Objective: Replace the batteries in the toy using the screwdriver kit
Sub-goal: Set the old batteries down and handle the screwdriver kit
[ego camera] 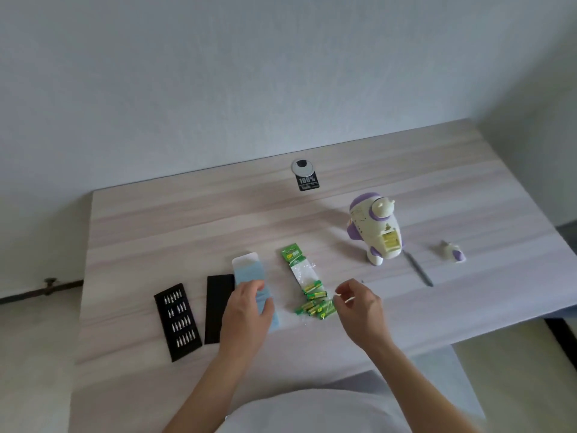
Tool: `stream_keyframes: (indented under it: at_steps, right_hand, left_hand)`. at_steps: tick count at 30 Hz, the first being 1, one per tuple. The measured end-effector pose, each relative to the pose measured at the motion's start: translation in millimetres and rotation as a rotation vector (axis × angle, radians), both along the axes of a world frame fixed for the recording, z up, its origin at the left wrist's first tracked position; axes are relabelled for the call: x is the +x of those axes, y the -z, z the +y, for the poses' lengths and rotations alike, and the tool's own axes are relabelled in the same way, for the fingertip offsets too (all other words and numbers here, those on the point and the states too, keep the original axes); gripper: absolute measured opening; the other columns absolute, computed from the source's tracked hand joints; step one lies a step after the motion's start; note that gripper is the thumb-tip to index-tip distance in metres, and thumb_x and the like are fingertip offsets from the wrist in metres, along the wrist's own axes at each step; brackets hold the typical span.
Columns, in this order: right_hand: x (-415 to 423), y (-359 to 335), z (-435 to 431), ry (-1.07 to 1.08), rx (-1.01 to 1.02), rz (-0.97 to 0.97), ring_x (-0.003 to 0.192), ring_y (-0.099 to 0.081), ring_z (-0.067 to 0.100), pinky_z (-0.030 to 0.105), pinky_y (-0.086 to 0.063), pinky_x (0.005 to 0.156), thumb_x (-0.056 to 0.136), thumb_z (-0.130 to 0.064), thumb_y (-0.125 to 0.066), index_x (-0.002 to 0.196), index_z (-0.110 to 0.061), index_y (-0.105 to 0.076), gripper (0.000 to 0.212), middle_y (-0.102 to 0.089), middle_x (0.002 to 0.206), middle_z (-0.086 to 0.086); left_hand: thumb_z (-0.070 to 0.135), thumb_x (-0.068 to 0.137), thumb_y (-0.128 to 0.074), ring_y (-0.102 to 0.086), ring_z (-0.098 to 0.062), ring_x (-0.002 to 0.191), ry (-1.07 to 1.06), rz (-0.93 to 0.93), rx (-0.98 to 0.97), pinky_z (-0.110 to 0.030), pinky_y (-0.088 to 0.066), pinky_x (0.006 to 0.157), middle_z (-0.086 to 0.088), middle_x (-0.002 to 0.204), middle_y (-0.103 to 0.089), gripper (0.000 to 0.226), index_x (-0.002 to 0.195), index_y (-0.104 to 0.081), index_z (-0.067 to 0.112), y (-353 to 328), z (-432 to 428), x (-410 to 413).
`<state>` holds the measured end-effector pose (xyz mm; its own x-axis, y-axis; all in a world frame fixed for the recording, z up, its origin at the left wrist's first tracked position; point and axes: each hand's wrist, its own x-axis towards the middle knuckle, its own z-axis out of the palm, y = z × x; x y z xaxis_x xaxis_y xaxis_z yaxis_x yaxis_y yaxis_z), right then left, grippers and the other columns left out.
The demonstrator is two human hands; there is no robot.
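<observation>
The loose batteries (315, 303) lie on the tabletop (187, 220) at lower centre, immediately left of the right hand (359, 310), whose fingertips pinch together on something too small to identify. The left hand (246, 310) rests loosely curled on a blue sleeve (249, 270). The toy (376, 232) stands upper right, battery bay open.

Pale wood-grain desk (187, 220) against plain grey-white wall (218, 73); light floor (31, 354).

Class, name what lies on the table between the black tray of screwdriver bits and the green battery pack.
In the head view, between the black bit tray and the green battery pack lie a black rectangular lid and a pale blue sleeve, under the left hand.
</observation>
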<state>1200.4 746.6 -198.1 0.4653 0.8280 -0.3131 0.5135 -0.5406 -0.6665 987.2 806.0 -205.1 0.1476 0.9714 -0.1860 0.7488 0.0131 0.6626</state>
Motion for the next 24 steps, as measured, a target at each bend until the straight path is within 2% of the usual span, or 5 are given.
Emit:
stream_keyframes:
  at_steps: [6,11,14,20,24]
  right_hand:
    - [64,5,-9,-0.158,-0.030,0.012,0.073,-0.060,0.017,0.020,-0.040,0.062,0.087,-0.012,-0.064,0.091,-0.014,-0.066,0.006,-0.065,0.085,-0.002]
    - [93,9,6,-0.340,-0.046,0.016,0.078,-0.062,0.019,0.031,-0.050,0.069,0.087,-0.016,-0.061,0.093,-0.017,-0.066,0.008,-0.067,0.088,-0.003]
    - [94,15,16,-0.477,-0.034,0.010,0.078,-0.062,0.019,0.031,-0.051,0.069,0.090,-0.016,-0.061,0.096,-0.015,-0.066,0.008,-0.066,0.090,-0.002]
    - [75,28,38,-0.643,-0.047,-0.017,0.080,-0.063,0.021,0.033,-0.053,0.071,0.090,-0.020,-0.061,0.095,-0.018,-0.066,0.007,-0.067,0.092,0.000]
    - [66,38,45,-0.674,-0.103,-0.065,0.084,-0.063,0.024,0.037,-0.054,0.074,0.090,-0.024,-0.065,0.097,-0.022,-0.065,0.008,-0.065,0.097,-0.003]
  left_hand:
    - [0.017,0.092,-0.066,-0.060,-0.021,0.098,-0.067,0.067,-0.093,-0.034,-0.048,0.085,-0.003,0.106,-0.061,0.020,0.111,-0.063,0.010,1,-20,67]
    - [0.017,0.093,-0.065,-0.058,-0.019,0.097,-0.199,0.092,-0.167,-0.033,-0.048,0.086,0.002,0.103,-0.054,0.018,0.111,-0.062,0.013,3,-35,100]
    - [0.017,0.092,-0.066,-0.057,-0.018,0.098,-0.222,0.115,-0.188,-0.031,-0.049,0.084,0.004,0.104,-0.055,0.017,0.109,-0.063,0.017,7,-40,111]
    - [0.018,0.093,-0.065,-0.056,-0.018,0.093,-0.174,0.157,-0.126,-0.025,-0.039,0.075,0.002,0.102,-0.056,0.012,0.105,-0.066,0.016,18,-35,116]
    - [0.016,0.093,-0.066,-0.058,-0.019,0.091,-0.126,0.142,-0.065,-0.030,-0.048,0.078,-0.001,0.104,-0.058,0.017,0.110,-0.068,0.014,26,-22,120]
